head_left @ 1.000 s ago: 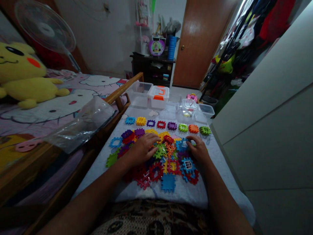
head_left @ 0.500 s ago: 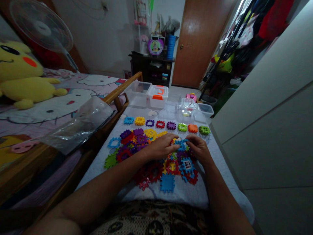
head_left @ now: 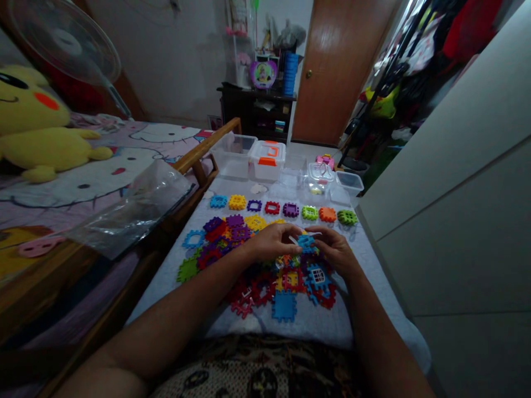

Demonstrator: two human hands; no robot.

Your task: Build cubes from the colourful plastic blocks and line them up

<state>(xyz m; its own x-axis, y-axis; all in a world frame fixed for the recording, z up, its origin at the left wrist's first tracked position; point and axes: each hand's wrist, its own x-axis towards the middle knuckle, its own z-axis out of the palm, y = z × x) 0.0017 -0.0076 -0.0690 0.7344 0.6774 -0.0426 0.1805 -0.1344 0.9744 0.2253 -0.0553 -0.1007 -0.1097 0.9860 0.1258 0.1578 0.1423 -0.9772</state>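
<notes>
My left hand (head_left: 279, 241) and my right hand (head_left: 332, 246) meet over a heap of toothed plastic building blocks. Between their fingertips is a blue building block (head_left: 306, 244), gripped from both sides. Under and around the hands lie loose pieces: a purple block (head_left: 240, 234), a flat blue square (head_left: 284, 305), a blue piece with a white window grid (head_left: 318, 276) and a green square (head_left: 188, 270). Parts of the heap are hidden behind my hands and forearms. Beyond it runs a row of assembled blocks, among them a yellow one (head_left: 237, 202) and an orange one (head_left: 327, 214).
Clear plastic boxes stand at the table's far end, one with an orange-handled lid (head_left: 267, 160). To the left, a plastic bag (head_left: 133, 207) lies over the wooden bed rail (head_left: 207, 148). A white cabinet (head_left: 464, 221) borders the right side.
The blue block has turned and sits slightly lower between my fingers. My left fingers are more curled, and my right hand has shifted slightly. The camera view has moved a little.
</notes>
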